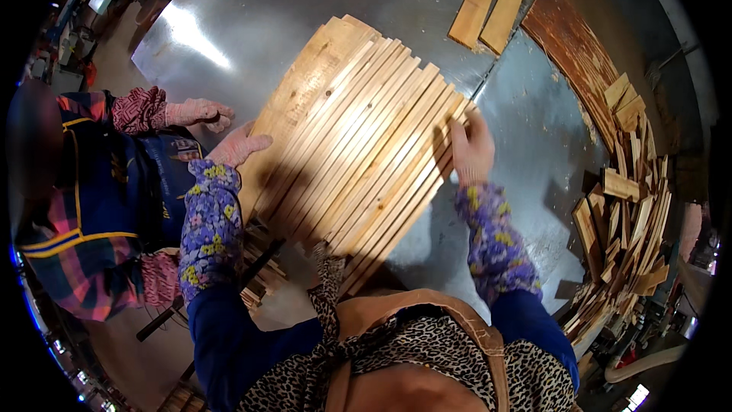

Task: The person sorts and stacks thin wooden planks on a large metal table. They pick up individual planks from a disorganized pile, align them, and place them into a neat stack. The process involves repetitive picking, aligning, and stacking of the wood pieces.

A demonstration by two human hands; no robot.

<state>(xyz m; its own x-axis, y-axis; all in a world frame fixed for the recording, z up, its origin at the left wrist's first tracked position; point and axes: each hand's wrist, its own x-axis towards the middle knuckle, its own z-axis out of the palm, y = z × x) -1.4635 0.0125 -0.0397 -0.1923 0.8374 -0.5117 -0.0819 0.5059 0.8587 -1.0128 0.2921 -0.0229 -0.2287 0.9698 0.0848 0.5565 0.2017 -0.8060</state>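
"Where are your wooden sticks [374, 145] lying?"

"They're lying side by side on the metal bench [534, 145], between your left hand [239, 146] and your right hand [474, 149]."

"Is each grip squeezing?"

"I cannot tell. Your left thumb is lying over the wide board [293, 95], your right hand is cupping the other side, and some fingers are hiding."

"What step are you doing?"

"You're probably tidying the row. The far ends are sticking out unevenly, so the next move is likely calling for gentle, even pushing."

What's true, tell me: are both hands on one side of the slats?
No, the slats lie between the left hand and the right hand.
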